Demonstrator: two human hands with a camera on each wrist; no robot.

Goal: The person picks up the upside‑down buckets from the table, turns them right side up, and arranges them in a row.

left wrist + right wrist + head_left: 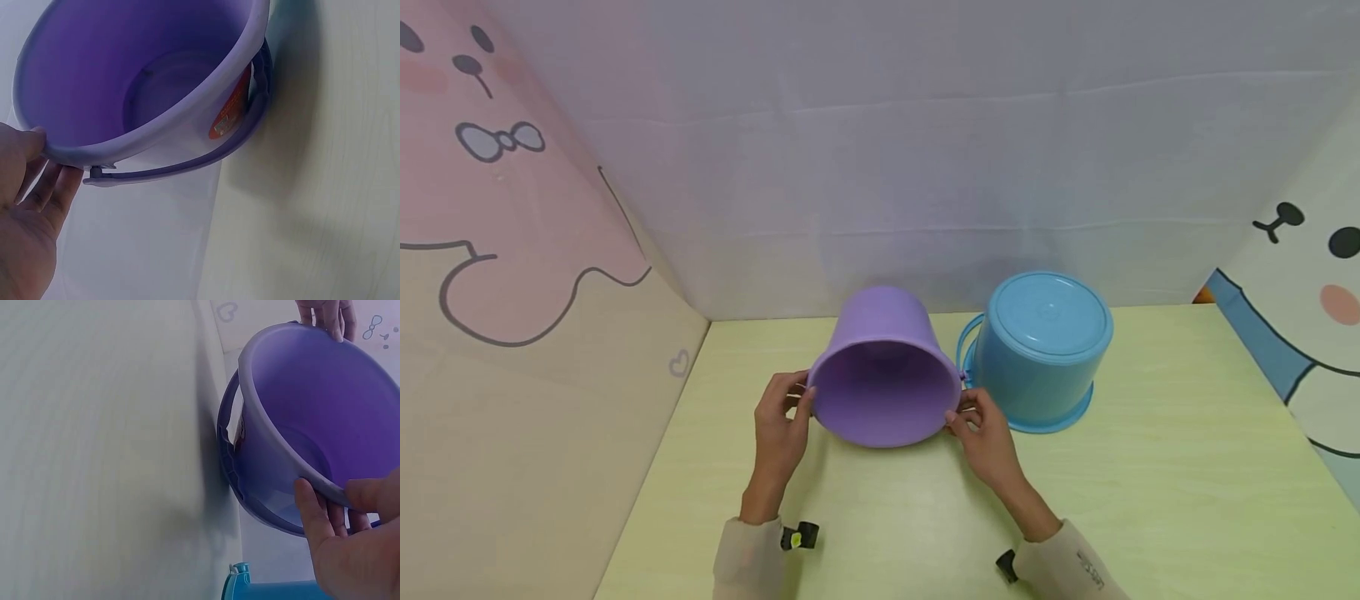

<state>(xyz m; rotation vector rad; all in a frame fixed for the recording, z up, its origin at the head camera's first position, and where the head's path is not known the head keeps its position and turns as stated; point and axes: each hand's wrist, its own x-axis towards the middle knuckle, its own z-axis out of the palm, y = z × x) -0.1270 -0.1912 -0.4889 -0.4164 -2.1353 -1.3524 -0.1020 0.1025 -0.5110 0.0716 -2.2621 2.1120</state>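
Observation:
A purple bucket [880, 400] is tilted on its side, its open mouth turned toward me in the head view. My left hand [782, 425] pinches its rim at the left, thumb on the inside edge and fingers behind. At the opposite side my right hand [988, 437] grips the rim the same way. The bucket's purple handle [187, 164] hangs along its underside, and a red-orange label [231, 112] shows on the outer wall in the left wrist view. Just right of it a blue bucket [1045, 358] stands upside down, its base facing up.
Both buckets are over a pale yellow-green table [1187, 467], near its back edge. A white cloth wall [925, 167] rises behind, with cartoon-printed panels at left and right. The blue bucket's handle [964, 337] sticks out toward the purple bucket.

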